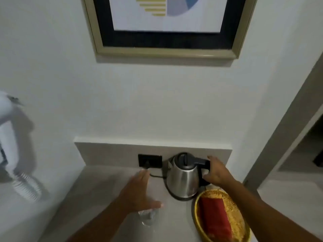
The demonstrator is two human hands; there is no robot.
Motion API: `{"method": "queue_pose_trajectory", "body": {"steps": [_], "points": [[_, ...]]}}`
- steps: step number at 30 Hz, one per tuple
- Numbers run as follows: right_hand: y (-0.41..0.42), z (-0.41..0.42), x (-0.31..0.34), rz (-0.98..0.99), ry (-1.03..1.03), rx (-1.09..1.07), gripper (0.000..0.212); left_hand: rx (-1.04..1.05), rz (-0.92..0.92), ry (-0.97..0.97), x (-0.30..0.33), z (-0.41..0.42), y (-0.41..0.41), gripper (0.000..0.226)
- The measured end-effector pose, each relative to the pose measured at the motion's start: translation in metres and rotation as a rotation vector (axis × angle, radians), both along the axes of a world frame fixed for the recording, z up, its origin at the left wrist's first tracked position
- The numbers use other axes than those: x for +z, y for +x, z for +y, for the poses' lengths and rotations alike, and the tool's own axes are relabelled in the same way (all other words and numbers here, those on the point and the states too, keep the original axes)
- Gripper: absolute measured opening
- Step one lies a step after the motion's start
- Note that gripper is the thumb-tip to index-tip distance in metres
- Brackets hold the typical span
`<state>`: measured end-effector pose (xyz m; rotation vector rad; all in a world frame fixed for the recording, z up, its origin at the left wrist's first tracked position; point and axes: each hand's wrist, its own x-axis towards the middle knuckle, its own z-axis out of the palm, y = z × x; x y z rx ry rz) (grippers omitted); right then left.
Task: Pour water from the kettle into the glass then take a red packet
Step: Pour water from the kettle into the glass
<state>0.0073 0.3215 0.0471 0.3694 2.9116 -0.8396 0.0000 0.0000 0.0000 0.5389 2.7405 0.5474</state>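
Note:
A steel kettle with a black lid and handle stands on its base near the back of the counter. My right hand wraps around its black handle on the right side. My left hand hovers flat, fingers apart, over the counter just above a clear glass, partly covering its rim. Red packets lie in a yellow woven basket in front of the kettle, to the right.
A black wall socket with a plug and cord sits behind the kettle. A white hair dryer with coiled cord hangs on the left wall. A framed picture hangs above. The counter ends at a wall on the right.

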Motion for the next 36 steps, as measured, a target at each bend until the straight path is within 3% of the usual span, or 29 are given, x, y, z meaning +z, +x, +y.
{"method": "queue_pose_trajectory", "body": {"steps": [3, 5, 8, 12, 15, 19, 23, 29, 36], "points": [[-0.005, 0.002, -0.015, 0.067, -0.133, -0.135, 0.034, 0.059, -0.205, 0.056, -0.035, -0.016, 0.014, 0.161], [-0.012, 0.001, -0.024, 0.085, -0.218, -0.251, 0.02, 0.127, -0.259, 0.168, -0.062, -0.025, 0.021, 0.142], [-0.018, -0.004, -0.031, 0.095, -0.351, -0.36, 0.022, 0.223, -0.213, 0.394, -0.087, -0.026, 0.032, 0.091], [-0.022, -0.013, -0.029, 0.146, -0.381, -0.334, 0.03, 0.376, -0.204, 0.561, -0.105, -0.017, 0.041, 0.079], [-0.019, -0.03, -0.009, 0.23, -0.254, -0.151, 0.031, 0.476, -0.219, 0.622, -0.116, -0.01, 0.049, 0.075], [-0.014, -0.06, 0.024, 0.374, 0.214, 0.296, 0.018, 0.525, -0.235, 0.643, -0.125, -0.008, 0.051, 0.072], [-0.002, -0.087, 0.052, 0.554, 0.376, 0.555, 0.015, 0.485, -0.244, 0.654, -0.122, -0.012, 0.05, 0.079], [0.005, -0.114, 0.084, 0.611, 0.559, 0.666, 0.014, 0.444, -0.212, 0.685, -0.12, -0.016, 0.051, 0.085], [0.017, -0.134, 0.108, 0.633, 0.622, 0.688, 0.014, 0.42, -0.23, 0.658, -0.118, -0.019, 0.051, 0.084]]}}
